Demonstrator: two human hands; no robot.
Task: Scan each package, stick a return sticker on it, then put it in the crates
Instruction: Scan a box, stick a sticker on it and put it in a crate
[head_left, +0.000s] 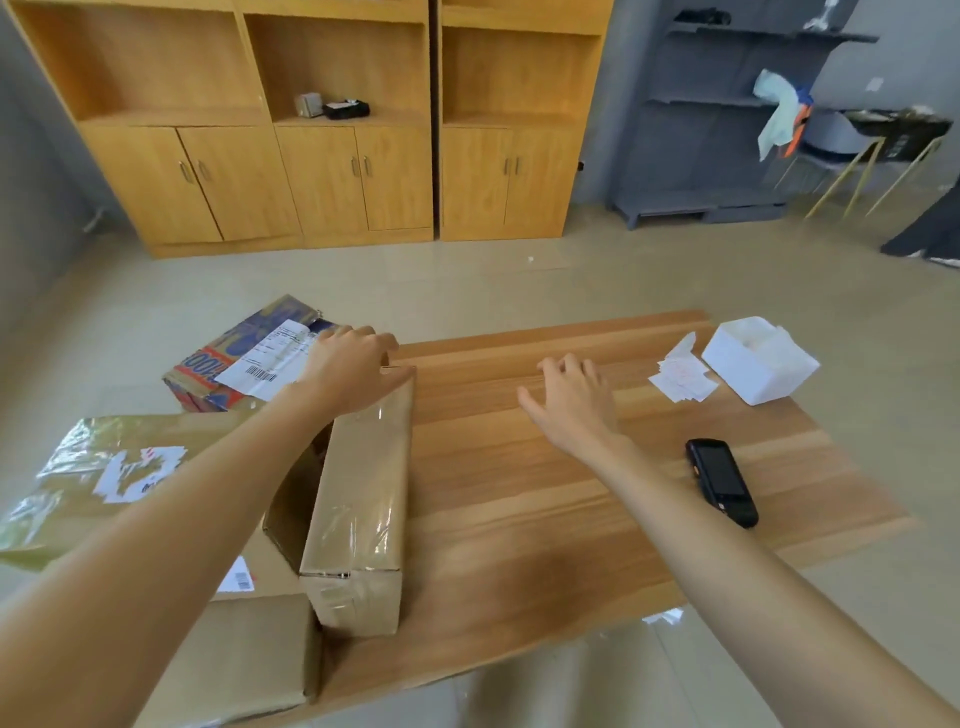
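Observation:
A long brown taped package (363, 499) lies on edge along the left side of the wooden table (545, 509). My left hand (353, 364) grips its far end. My right hand (571, 400) hovers over the table's middle, fingers spread, holding nothing. A black handheld scanner (722, 480) lies on the table to the right. A pile of white return stickers (680, 376) sits at the far right, beside a white box (761, 358).
Left of the table are more packages: a blue and orange printed box with a shipping label (249, 358), a tape-wrapped flat parcel (114, 467) and a brown box (244, 660) at the near left. Wooden cabinets (332, 156) stand across the floor, a grey shelf (727, 114) to their right.

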